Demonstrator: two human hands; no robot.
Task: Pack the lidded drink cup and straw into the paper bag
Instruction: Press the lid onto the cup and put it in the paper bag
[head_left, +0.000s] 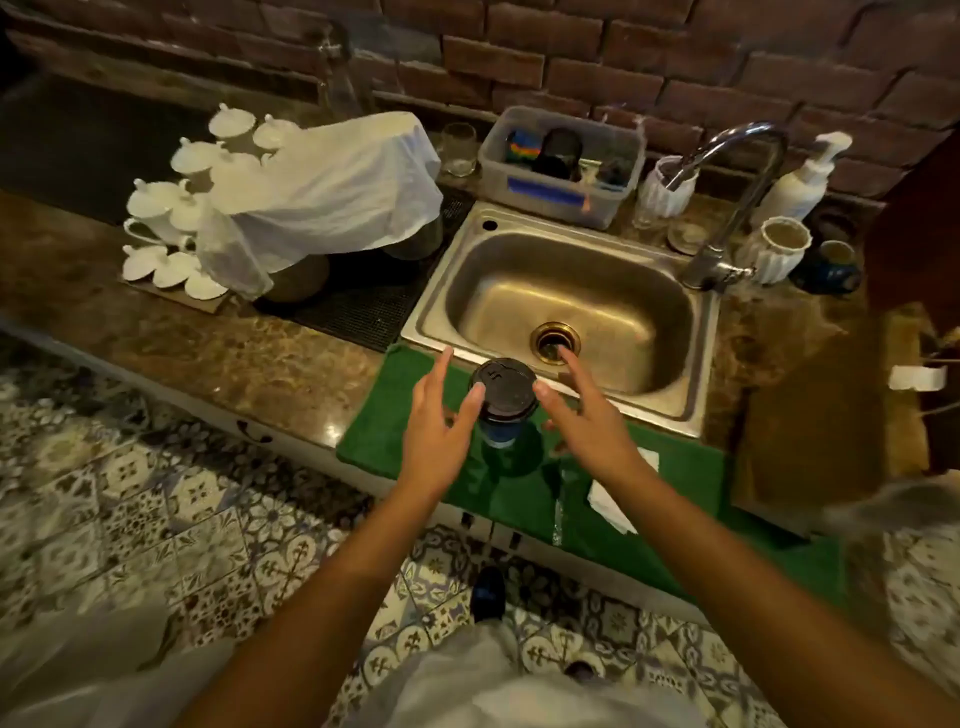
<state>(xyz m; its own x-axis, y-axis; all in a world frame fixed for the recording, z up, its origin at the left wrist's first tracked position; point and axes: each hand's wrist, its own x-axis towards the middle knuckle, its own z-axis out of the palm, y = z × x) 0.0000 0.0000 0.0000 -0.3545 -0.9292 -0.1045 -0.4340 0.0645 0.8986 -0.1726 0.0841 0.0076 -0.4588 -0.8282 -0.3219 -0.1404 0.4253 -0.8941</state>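
A dark blue drink cup (498, 431) with a black lid (505, 387) stands upright on the green mat (675, 483) at the counter's front edge, just before the sink. My left hand (439, 415) and my right hand (582, 410) flank it with fingers spread; each thumb tip is at the lid's rim, neither hand closed around the cup. A thin, clear-wrapped straw (557, 514) lies on the mat near my right forearm. The brown paper bag (815, 415) sits on the counter to the right of the sink.
A steel sink (571, 296) with a tap (737, 208) lies behind the cup. A white napkin (613, 506) rests on the mat. White cups under a cloth (322, 192) stand at the left; a plastic tub (561, 166), jars and a soap dispenser line the brick wall.
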